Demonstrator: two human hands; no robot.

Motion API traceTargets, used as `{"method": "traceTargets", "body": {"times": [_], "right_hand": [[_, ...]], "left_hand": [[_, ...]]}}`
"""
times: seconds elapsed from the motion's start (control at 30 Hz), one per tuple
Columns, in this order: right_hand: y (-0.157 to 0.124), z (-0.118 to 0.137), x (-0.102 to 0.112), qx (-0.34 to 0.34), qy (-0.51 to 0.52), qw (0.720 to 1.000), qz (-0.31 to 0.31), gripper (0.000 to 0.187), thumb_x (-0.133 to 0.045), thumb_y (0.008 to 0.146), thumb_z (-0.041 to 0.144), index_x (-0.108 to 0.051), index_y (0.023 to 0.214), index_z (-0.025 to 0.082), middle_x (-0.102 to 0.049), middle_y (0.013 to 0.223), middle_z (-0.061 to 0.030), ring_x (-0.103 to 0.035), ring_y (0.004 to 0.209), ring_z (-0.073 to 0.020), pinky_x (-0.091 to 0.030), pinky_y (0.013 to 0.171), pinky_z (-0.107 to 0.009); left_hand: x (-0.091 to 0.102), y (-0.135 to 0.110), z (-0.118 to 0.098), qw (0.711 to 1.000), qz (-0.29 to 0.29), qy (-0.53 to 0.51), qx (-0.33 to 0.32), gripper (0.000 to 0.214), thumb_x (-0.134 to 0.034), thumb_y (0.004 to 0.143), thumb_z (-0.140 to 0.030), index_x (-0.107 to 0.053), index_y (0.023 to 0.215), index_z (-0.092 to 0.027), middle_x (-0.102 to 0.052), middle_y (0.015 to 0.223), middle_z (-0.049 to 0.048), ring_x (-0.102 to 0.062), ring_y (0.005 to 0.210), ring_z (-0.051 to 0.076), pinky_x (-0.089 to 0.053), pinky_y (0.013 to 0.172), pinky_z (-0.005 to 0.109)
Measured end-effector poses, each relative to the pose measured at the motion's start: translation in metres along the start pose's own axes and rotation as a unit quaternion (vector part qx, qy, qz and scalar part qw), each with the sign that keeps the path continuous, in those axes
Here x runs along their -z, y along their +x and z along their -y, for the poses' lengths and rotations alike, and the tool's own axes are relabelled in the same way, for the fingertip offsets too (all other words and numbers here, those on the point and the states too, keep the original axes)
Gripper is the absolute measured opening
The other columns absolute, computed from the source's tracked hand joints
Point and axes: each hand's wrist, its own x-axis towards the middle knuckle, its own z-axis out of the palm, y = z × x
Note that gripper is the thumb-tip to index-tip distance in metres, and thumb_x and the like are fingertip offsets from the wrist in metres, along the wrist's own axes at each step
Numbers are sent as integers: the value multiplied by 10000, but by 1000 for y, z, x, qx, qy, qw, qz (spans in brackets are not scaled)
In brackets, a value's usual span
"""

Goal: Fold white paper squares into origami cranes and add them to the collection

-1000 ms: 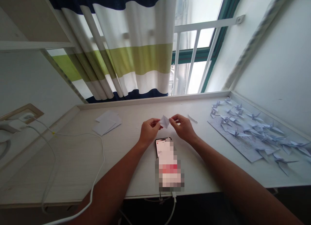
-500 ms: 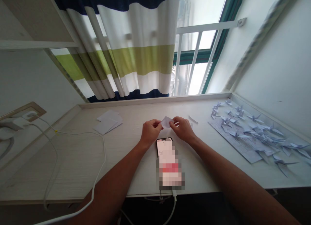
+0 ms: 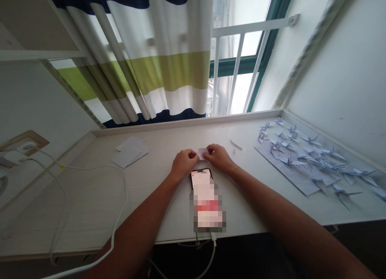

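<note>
A small folded piece of white paper lies between my hands over the middle of the desk. My left hand pinches its left edge, fingers curled together. On the other side my right hand grips the paper between thumb and fingers. The paper's finer creases are too small to make out. Just below it, a phone lies face up with a lit screen, partly blurred, and a white cable plugged into its lower end.
Several folded paper cranes cover the right of the desk, some on a printed sheet. Loose paper squares lie at the left. Paper scraps are beyond my right hand. A white cable crosses the left side.
The paper between my fingers went from a pointed shape to a smaller, flatter-topped one. Both hands stay close together on it. The view has shifted slightly.
</note>
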Motion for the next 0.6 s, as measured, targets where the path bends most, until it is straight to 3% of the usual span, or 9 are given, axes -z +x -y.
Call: {"method": "traceTargets", "body": {"times": [0.13,0.37,0.6], "right_hand": [[-1,2,-2,20,2,1000,18,117,-652,858,245,-673,758,186,-711,811,-35,-610,758,-176,-408,711,-280],[-1,8,-3,47,-127,990,28,186,-613,909,272,-630,737,203,-704,867,-88,-620,823,-216,-363,665,-303],[-1,14,-3,-12,-169,985,5,160,-574,911,275,-633,778,207,-721,849,-109,-629,761,-233,-288,594,-317]], "left_hand": [[0,-2,-6,999,2,39,-8,177,-686,830,-382,-732,793,-215,-766,818,67,-696,768,217,-479,720,303],[-2,-3,-9,995,-6,92,22,86,-704,781,-288,-694,720,-229,-759,805,62,-672,750,217,-429,680,295],[-4,-5,-11,994,-13,96,49,63,-734,729,-261,-679,753,-241,-759,812,48,-661,755,227,-410,656,299]]}}
